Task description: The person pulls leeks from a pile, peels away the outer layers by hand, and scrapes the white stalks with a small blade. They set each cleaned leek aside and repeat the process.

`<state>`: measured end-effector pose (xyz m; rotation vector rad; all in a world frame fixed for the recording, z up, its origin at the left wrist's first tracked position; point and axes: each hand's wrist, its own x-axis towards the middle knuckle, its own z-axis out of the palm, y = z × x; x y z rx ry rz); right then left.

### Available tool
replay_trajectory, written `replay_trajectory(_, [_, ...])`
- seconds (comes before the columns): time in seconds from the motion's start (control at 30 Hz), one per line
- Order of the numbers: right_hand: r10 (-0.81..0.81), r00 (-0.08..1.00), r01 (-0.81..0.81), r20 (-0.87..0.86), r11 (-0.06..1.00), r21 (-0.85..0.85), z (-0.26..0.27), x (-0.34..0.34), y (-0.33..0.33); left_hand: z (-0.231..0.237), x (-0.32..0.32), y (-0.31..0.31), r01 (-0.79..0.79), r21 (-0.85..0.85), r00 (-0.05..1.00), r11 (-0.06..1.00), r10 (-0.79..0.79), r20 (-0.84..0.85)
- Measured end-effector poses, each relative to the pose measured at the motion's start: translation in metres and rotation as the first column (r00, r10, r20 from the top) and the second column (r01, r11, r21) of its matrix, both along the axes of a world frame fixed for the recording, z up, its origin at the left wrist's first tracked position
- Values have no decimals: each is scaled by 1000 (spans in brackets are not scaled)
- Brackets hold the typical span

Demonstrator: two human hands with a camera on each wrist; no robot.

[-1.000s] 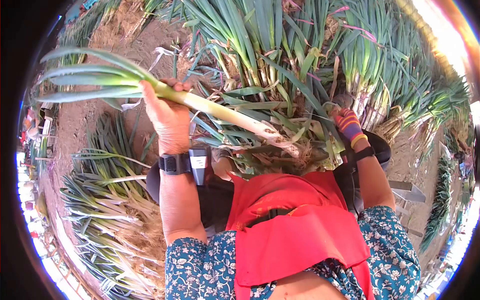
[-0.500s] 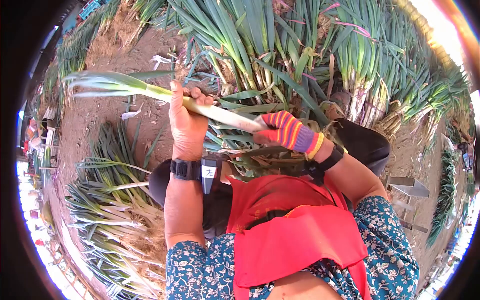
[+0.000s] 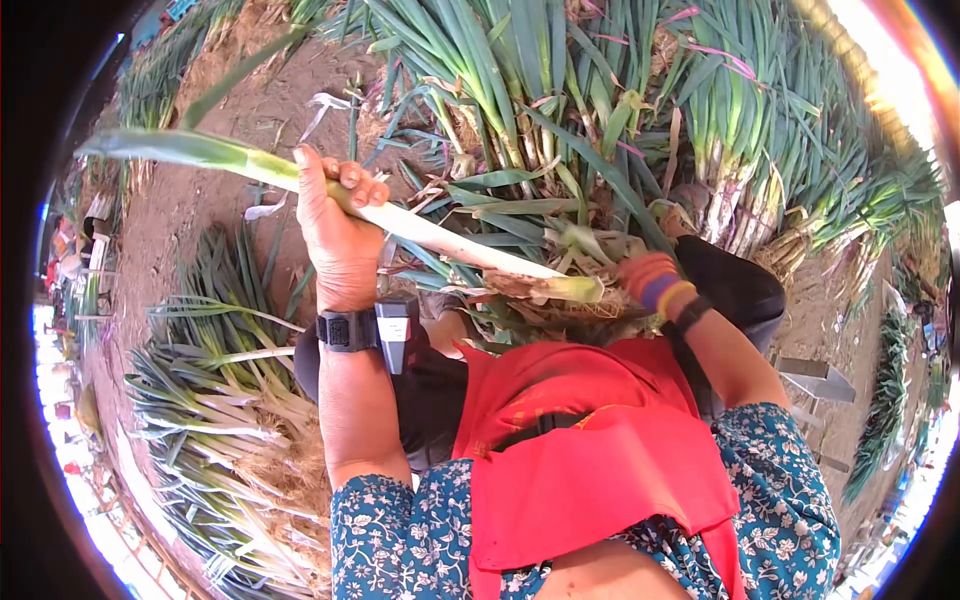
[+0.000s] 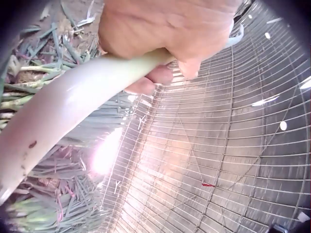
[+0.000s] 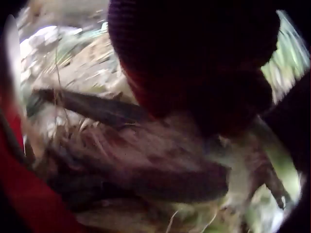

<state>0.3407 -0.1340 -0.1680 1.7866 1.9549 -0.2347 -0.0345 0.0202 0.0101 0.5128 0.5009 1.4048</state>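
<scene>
A long leek [image 3: 450,240] slants across the front of the body, green leaves to the upper left and white shank to the lower right. My bare left hand [image 3: 345,225] grips it where green meets white; in the left wrist view the smooth white shank [image 4: 63,104] runs out from under that hand [image 4: 170,29]. Beside the shank's lower end is my right hand [image 3: 655,282], in a striped glove and blurred by motion. Blurred pale peeled leaf [image 3: 598,243] trails from its fingers. The dark glove [image 5: 194,63] hides most of the fingers in the right wrist view.
Peeled leaves [image 3: 520,310] lie heaped between the knees. Upright bundles of leeks [image 3: 500,80] stand ahead, others with pink ties [image 3: 740,120] at the right. Loose leeks [image 3: 230,400] with roots lie at the left. A metal stool [image 3: 815,380] is by the right hip.
The right hand came in to the leek's shank, then moved away to the lower right. The rooty, dirty end seen earlier now shows a cleaner white shank. The left hand keeps its grip.
</scene>
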Motion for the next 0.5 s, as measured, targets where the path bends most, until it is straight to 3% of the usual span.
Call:
replay_trajectory(0.03, [36,999,-36,-9,996,-79,-29,35,-15,-4,-11,4,-30,-21,999,999,30,16])
replay_trajectory(0.07, [-89,996,86,-10,984,-155,-4,35,-16,-6,-12,4,-34,-20,999,999,34,12])
replay_trajectory(0.1, [-215,977,208,-3,950,-233,24,34,-18,-8,-11,4,-166,-64,985,984,163,-56])
replay_trajectory(0.13, [-217,976,210,-5,949,-233,5,40,-12,-11,-10,4,-294,-97,951,951,282,-125])
replay_trajectory(0.17, [-309,808,412,-502,905,107,-24,51,2,-19,-11,6,-310,-93,946,946,297,-133])
replay_trajectory(0.2, [-115,478,684,-871,671,287,1,35,15,-19,-5,5,-306,-88,947,948,294,-127])
replay_trajectory(0.23, [-109,483,685,-869,665,297,35,26,9,-18,3,2,-309,-119,947,944,295,-126])
replay_trajectory(0.27, [287,602,438,-745,661,609,115,-33,25,-17,9,0,-312,-147,947,938,296,-125])
replay_trajectory(0.33, [486,698,171,-526,601,781,175,-85,25,-27,12,6,-271,-97,962,958,265,-70])
replay_trajectory(0.4, [526,740,8,-419,616,788,191,-113,27,-27,19,8,-340,-136,940,930,331,-89])
replay_trajectory(0.5, [494,802,6,-335,555,832,177,-127,41,-28,21,11,-336,-141,941,931,326,-91])
